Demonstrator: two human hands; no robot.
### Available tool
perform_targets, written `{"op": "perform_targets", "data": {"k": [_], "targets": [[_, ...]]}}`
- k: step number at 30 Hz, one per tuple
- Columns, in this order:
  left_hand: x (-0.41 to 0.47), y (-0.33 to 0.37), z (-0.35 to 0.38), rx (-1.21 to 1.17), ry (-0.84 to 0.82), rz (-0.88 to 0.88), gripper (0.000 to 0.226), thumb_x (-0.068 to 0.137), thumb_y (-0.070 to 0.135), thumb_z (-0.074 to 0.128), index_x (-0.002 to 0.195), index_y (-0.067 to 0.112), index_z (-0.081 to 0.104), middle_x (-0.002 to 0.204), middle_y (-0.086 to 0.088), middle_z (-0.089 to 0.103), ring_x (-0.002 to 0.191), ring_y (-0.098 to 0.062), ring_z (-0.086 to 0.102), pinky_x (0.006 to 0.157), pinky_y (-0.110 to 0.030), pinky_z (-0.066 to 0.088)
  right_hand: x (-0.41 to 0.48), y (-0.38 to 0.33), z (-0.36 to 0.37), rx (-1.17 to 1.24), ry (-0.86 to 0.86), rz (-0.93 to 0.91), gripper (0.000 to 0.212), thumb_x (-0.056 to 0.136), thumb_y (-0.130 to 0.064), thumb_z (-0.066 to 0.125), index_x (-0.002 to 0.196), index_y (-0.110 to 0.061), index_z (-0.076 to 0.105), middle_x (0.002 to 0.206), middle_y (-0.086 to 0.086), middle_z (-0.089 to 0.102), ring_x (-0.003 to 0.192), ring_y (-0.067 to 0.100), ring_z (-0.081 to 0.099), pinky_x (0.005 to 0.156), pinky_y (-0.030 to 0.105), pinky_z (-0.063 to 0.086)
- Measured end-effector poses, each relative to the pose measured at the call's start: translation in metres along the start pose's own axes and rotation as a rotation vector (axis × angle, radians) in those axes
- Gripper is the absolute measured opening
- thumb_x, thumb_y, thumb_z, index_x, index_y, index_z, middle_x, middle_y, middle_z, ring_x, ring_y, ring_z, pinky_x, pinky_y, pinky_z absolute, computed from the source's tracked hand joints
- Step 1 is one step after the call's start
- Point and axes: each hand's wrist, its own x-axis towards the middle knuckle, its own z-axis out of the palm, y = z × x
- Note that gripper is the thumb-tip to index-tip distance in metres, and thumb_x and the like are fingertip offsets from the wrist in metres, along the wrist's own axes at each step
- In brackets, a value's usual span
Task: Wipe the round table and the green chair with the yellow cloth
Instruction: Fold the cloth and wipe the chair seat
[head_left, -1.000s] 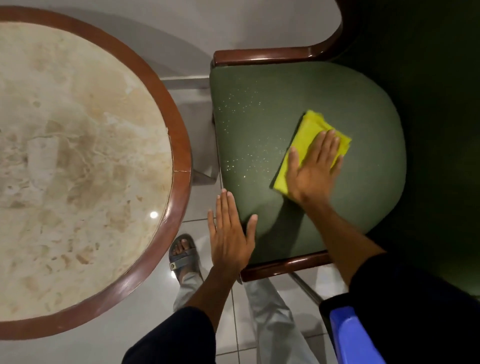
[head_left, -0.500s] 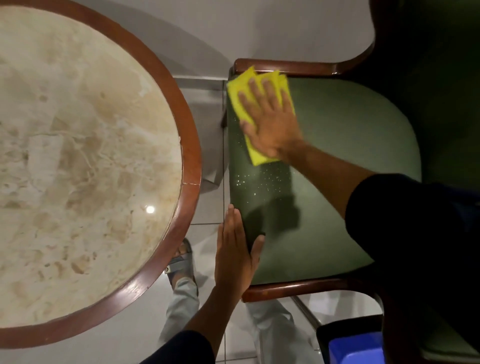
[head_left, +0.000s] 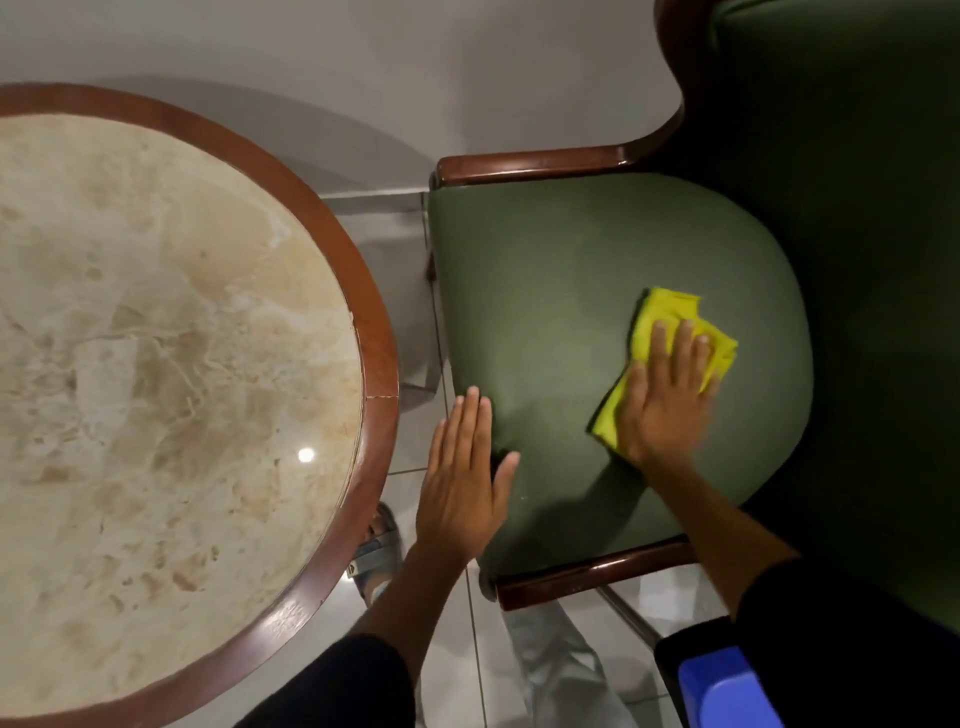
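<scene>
The green chair (head_left: 561, 291) with dark wooden arms stands right of the round table (head_left: 374, 332), whose marble top has a brown wooden rim. My right hand (head_left: 662, 400) lies flat on the folded yellow cloth (head_left: 667, 317), pressing it onto the right part of the seat cushion. My left hand (head_left: 462, 478) rests flat with fingers together against the seat's front left edge, thumb on the cushion, holding nothing.
A grey tiled floor (head_left: 410, 441) shows in the narrow gap between table and chair, with my sandalled foot (head_left: 376, 556) and light trouser leg below. A blue object (head_left: 727, 696) sits at the bottom right. The chair's tall green back (head_left: 831, 130) rises at the right.
My right hand has swept the cloth from the seat's far left corner back across to its right side. The white specks seen earlier on the seat's left part are gone. My left hand stays put.
</scene>
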Motion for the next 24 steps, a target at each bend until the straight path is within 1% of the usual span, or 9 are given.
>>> {"op": "perform_targets", "data": {"k": [4, 6, 9, 11, 13, 15, 17, 20, 24], "targets": [[0.028, 0.003, -0.006, 0.114, -0.057, 0.055, 0.066, 0.101, 0.051, 0.018, 0.154, 0.015, 0.0, 0.164, -0.004, 0.0, 0.15, -0.018, -0.005, 0.122, -0.038, 0.007, 0.061, 0.014, -0.019, 0.106, 0.033, 0.296, 0.055, 0.104, -0.036, 0.026, 0.155, -0.02, 0.014, 0.166, 0.009, 0.004, 0.153, 0.031, 0.0, 0.121, 0.056, 0.003], [0.037, 0.0, -0.011, 0.023, -0.067, 0.081, 0.062, 0.101, 0.048, 0.014, 0.154, 0.018, 0.004, 0.164, 0.0, 0.001, 0.15, -0.015, -0.006, 0.123, -0.041, 0.012, 0.083, -0.016, -0.015, 0.118, 0.024, 0.253, 0.057, 0.104, -0.038, 0.026, 0.156, -0.02, 0.011, 0.166, 0.008, 0.003, 0.153, 0.031, -0.002, 0.121, 0.056, 0.003], [0.045, -0.007, -0.037, -0.21, 0.06, 0.044, 0.056, 0.102, 0.042, 0.016, 0.153, 0.017, 0.016, 0.162, 0.0, 0.013, 0.15, -0.011, 0.004, 0.122, -0.044, 0.019, 0.07, -0.084, 0.001, 0.019, 0.011, -0.106, 0.058, 0.101, -0.04, 0.026, 0.155, -0.022, 0.012, 0.165, 0.008, 0.008, 0.152, 0.031, 0.004, 0.12, 0.053, 0.004], [0.06, 0.0, -0.051, -0.296, 0.155, 0.055, 0.055, 0.103, 0.04, 0.017, 0.152, 0.016, 0.018, 0.162, -0.001, 0.016, 0.15, -0.011, 0.007, 0.123, -0.038, 0.017, 0.042, -0.099, 0.012, -0.004, 0.013, -0.246, 0.059, 0.1, -0.041, 0.025, 0.155, -0.023, 0.015, 0.165, 0.008, 0.013, 0.152, 0.033, 0.008, 0.12, 0.054, 0.005], [0.076, -0.004, -0.073, -0.279, 0.274, 0.088, 0.054, 0.104, 0.04, 0.017, 0.151, 0.014, 0.021, 0.161, -0.004, 0.019, 0.15, -0.014, 0.011, 0.122, -0.031, 0.014, 0.0, -0.124, 0.03, -0.111, -0.026, -0.581, 0.061, 0.098, -0.039, 0.03, 0.154, -0.019, 0.019, 0.163, 0.01, 0.018, 0.151, 0.036, 0.009, 0.12, 0.058, 0.004], [0.098, -0.003, -0.089, -0.131, 0.275, 0.152, 0.054, 0.104, 0.04, 0.018, 0.15, 0.014, 0.025, 0.161, -0.008, 0.02, 0.15, -0.02, 0.011, 0.122, -0.033, 0.013, -0.04, -0.127, 0.046, -0.257, -0.077, -0.82, 0.066, 0.093, -0.037, 0.035, 0.153, -0.011, 0.022, 0.162, 0.015, 0.02, 0.151, 0.037, 0.003, 0.121, 0.059, -0.004], [0.112, 0.004, -0.094, 0.062, 0.185, 0.246, 0.052, 0.104, 0.04, 0.024, 0.149, 0.016, 0.029, 0.161, -0.01, 0.018, 0.15, -0.023, 0.01, 0.122, -0.043, 0.013, -0.083, -0.108, 0.056, -0.266, -0.086, -0.796, 0.069, 0.089, -0.033, 0.044, 0.151, -0.009, 0.027, 0.162, 0.013, 0.023, 0.152, 0.032, 0.006, 0.122, 0.056, -0.005], [0.13, 0.006, -0.093, 0.253, 0.042, 0.374, 0.053, 0.102, 0.042, 0.028, 0.149, 0.019, 0.03, 0.162, -0.01, 0.015, 0.15, -0.025, 0.008, 0.121, -0.047, 0.01, -0.139, -0.06, 0.062, -0.201, -0.036, -0.691, 0.062, 0.097, -0.037, 0.042, 0.154, -0.021, 0.023, 0.163, 0.005, 0.023, 0.152, 0.027, 0.013, 0.122, 0.055, 0.009], [0.162, 0.014, -0.078, 0.404, -0.12, 0.418, 0.062, 0.1, 0.052, 0.017, 0.153, 0.021, 0.014, 0.163, -0.011, 0.003, 0.15, -0.026, -0.001, 0.121, -0.048, 0.002, -0.156, 0.016, 0.049, -0.081, 0.046, -0.143, 0.057, 0.101, -0.046, 0.028, 0.153, -0.023, 0.025, 0.161, 0.009, 0.026, 0.15, 0.03, 0.022, 0.117, 0.055, 0.025]]}}
